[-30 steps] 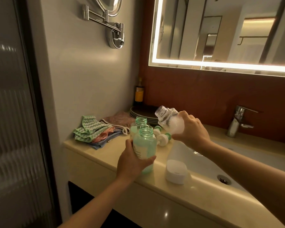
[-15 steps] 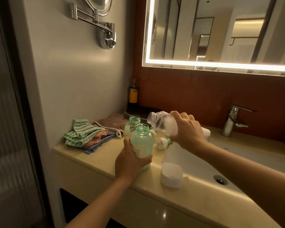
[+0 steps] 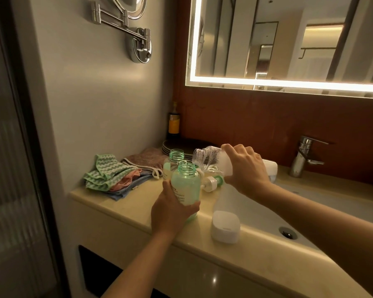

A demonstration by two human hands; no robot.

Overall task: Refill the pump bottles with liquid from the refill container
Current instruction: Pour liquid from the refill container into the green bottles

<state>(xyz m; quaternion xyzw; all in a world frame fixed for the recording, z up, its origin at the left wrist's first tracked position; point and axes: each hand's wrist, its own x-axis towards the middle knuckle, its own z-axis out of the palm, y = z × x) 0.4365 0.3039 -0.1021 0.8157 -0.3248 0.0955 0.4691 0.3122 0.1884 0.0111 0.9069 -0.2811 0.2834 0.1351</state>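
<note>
My left hand (image 3: 170, 209) grips the lower body of an uncapped green pump bottle (image 3: 185, 183) standing on the beige counter (image 3: 134, 196). A second open green bottle (image 3: 174, 160) stands just behind it. My right hand (image 3: 244, 171) holds the clear refill container (image 3: 209, 158) tipped on its side, its open mouth just above and right of the front bottle's neck. White liquid sits in the container's rear part under my fingers. No stream is visible. A detached white and green pump head (image 3: 211, 183) lies on the counter behind the bottles.
A white cap (image 3: 225, 226) stands on the basin's front rim. Folded cloths (image 3: 116, 175) lie at the left, dark plates (image 3: 181, 146) and a dark bottle (image 3: 174, 123) at the back. The sink (image 3: 267, 211), a white object (image 3: 271, 168) and the tap (image 3: 304, 158) are to the right.
My right hand has tilted the refill container further down and brought its mouth closer to the front bottle's neck. My left hand keeps its grip on the bottle.
</note>
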